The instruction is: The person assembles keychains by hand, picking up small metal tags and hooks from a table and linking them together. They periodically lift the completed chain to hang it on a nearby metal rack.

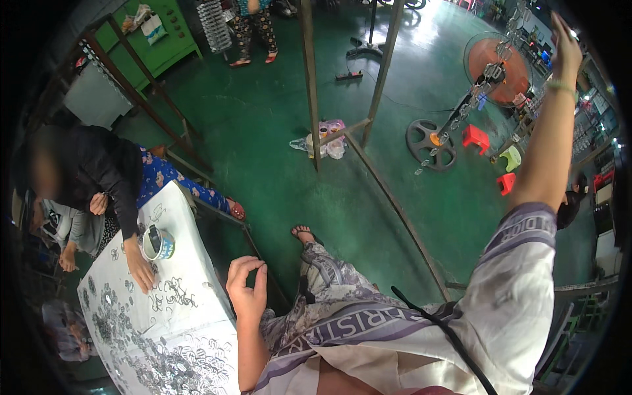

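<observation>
The left hand (247, 286) hovers just beside the edge of the white-covered surface (197, 263), its fingers (245, 264) curled so that thumb and forefinger nearly meet in a pinch; whether a small ring sits between them is too small to tell. The right hand (565, 43) is raised high, its fingers reaching up among the hanging string of metal rings (477, 89), which runs down in a slant toward the floor; from this angle I cannot tell whether those fingers are closed on it or spread.

On the surface lies a big heap of loose metal rings (164, 362), thick at the near end and thinning toward a round tin (158, 243) at the far end. As a judgement, much is left: the heap is large, while the string already carries a long run of pieces.

Across the surface another person's hand (139, 271) rests flat among the scattered rings. Beyond, on the green floor (276, 131), stand an orange fan (497, 62), small red stools (475, 137) and a metal frame (309, 79).
</observation>
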### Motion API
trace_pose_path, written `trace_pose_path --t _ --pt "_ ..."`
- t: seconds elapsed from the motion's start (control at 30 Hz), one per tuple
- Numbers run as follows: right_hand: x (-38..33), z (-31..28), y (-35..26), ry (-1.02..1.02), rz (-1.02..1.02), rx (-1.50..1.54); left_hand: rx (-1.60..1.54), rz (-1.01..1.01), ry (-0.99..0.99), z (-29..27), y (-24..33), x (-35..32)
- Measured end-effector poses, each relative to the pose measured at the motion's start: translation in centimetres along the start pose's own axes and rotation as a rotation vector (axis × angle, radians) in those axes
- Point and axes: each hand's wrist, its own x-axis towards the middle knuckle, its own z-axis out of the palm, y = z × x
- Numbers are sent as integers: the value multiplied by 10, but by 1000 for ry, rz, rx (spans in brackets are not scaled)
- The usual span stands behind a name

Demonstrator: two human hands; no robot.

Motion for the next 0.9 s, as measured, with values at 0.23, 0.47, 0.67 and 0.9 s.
trace_pose_path --t 0.23,0.47,0.67,0.9 --pt "-229 -120 106 131 436 -269 -29 -62 -18 -1 -9 -15" --pt "-425 -127 154 -117 942 -335 -46 -81 -26 5 -8 -18" --pt "-451 -82 187 -217 939 -301 -57 -98 -16 14 -7 -22" --pt "-459 -46 237 -249 795 -517 -62 -155 -4 13 -10 -32"
